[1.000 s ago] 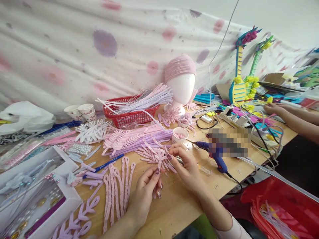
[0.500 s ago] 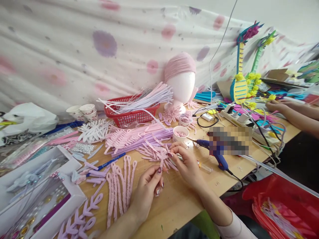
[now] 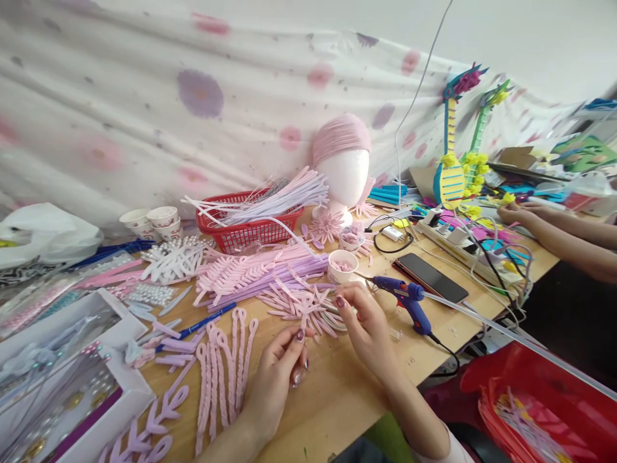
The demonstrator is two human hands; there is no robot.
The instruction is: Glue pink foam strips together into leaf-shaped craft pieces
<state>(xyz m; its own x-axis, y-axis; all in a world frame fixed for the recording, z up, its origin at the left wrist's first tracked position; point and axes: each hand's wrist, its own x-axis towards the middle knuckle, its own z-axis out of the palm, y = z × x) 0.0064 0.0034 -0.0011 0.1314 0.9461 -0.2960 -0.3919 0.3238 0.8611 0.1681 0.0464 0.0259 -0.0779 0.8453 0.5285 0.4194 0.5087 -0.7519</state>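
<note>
My left hand [image 3: 284,363] is closed, its thumb and forefinger pinching a small pink pipe-cleaner piece [image 3: 305,311] with a looped, branching top. To the right of it and apart, my right hand [image 3: 367,325] is held with thumb and forefinger tips together; whatever may be between them is hidden. Behind the hands lies a pile of short pink pipe-cleaner loops [image 3: 284,304]. A white paper cup [image 3: 342,265] with small pink pieces stands just past my right fingers. A blue glue gun [image 3: 403,297] lies right of that hand, its nozzle toward the cup.
Twisted pink strips [image 3: 224,373] and a lilac leafy sprig [image 3: 161,411] lie at left, beside a white box [image 3: 132,379]. Behind are a red basket [image 3: 250,235] of pipe cleaners and a foam head [image 3: 344,177]. A phone [image 3: 429,276], power strips [image 3: 463,247] and another person's hands [image 3: 518,215] are at right.
My right hand has drawn back from the pink piece to the right, leaving it in my left hand. The camera view has shifted slightly; the phone now shows clearly.
</note>
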